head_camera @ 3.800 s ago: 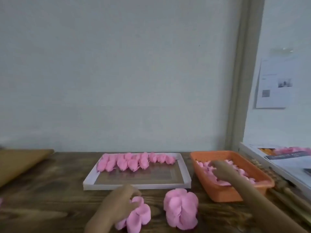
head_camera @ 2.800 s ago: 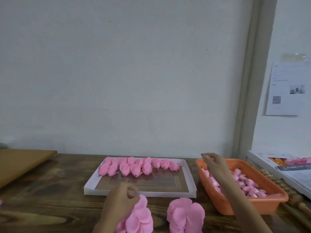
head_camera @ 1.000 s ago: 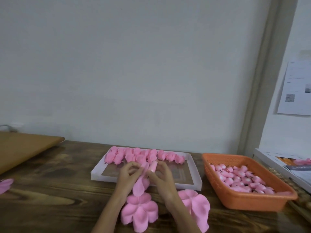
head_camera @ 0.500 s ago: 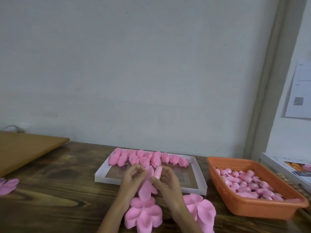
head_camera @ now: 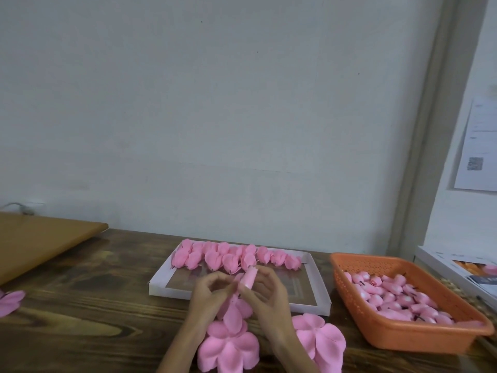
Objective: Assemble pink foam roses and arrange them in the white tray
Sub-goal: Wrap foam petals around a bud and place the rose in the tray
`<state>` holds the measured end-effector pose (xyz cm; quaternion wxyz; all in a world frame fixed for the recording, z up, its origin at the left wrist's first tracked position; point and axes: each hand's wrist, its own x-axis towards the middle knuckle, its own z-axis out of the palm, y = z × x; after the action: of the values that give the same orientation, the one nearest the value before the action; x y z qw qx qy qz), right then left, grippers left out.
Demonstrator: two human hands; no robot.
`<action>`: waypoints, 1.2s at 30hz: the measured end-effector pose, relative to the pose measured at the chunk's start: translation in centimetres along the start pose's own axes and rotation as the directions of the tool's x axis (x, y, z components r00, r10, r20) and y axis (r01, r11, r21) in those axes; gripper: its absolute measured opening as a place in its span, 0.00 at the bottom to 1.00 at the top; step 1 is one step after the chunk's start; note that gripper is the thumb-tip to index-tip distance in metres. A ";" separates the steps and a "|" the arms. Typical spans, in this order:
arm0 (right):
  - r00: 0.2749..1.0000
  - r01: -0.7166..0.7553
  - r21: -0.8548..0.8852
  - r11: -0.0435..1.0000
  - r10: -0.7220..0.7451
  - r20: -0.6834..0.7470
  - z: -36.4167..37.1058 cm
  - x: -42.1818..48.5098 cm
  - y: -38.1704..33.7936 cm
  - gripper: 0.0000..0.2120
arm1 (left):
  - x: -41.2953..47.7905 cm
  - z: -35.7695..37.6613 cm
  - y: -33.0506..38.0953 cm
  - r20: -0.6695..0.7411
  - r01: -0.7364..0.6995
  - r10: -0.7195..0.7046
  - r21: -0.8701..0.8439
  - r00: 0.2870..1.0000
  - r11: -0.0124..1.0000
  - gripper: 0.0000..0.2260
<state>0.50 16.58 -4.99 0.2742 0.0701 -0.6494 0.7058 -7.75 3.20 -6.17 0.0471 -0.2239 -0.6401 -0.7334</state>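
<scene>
Nearest the viewer, a flat petal cutout point(head_camera: 228, 348) of soft pink foam, a ring of rounded lobes, lies on the dark, strongly grained wooden surface point(head_camera: 94, 305). A second cutout point(head_camera: 320, 340) of the same shape lies just to its right.

Above them the left hand point(head_camera: 207, 292) and right hand point(head_camera: 266, 294) meet. The right grip pinches a small cylindrical foam bud point(head_camera: 248, 278), held nearly upright. The left grip, fingers curled, pinches the top of a petal piece point(head_camera: 234, 310), whose lobes hang between the wrists and overlap the near cutout.

Beyond the hands sits the shallow rectangular tray point(head_camera: 166, 289), white, thin-walled, with a glossy brownish floor. Finished roses point(head_camera: 234, 257), smooth and teardrop-shaped, lie in overlapping rows along its far edge.

To the right, apart from the tray, an orange plastic basket point(head_camera: 403, 337) with perforated walls holds a loose heap of buds point(head_camera: 395, 294).

At the left edge lies a stray petal point(head_camera: 10, 301); farther back, a smooth tan board point(head_camera: 40, 243).

Behind all stands a plain pale wall point(head_camera: 215, 103), with a printed sheet point(head_camera: 478, 149) at far right.
</scene>
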 end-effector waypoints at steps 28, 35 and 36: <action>0.979 -0.043 0.046 0.998 0.051 -0.198 -0.5 0.4 0.5 0.19 | 0.4 -0.9 -1.3 0.261 0.139 -0.138 0.013 0.955 0.990 0.14; 0.987 -0.042 0.090 0.995 0.056 -0.154 -0.4 0.4 0.1 0.18 | 0.5 -0.8 -1.2 0.243 0.100 -0.094 -0.013 0.965 0.995 0.15; 0.987 -0.041 0.100 0.994 0.056 -0.153 -0.4 0.4 0.1 0.18 | 0.6 -0.9 -1.1 0.227 0.093 -0.086 -0.022 0.970 0.995 0.15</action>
<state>0.23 17.12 -4.96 0.3031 0.0123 -0.5927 0.7461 -8.91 2.65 -7.07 -0.0626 -0.2774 -0.6388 -0.7149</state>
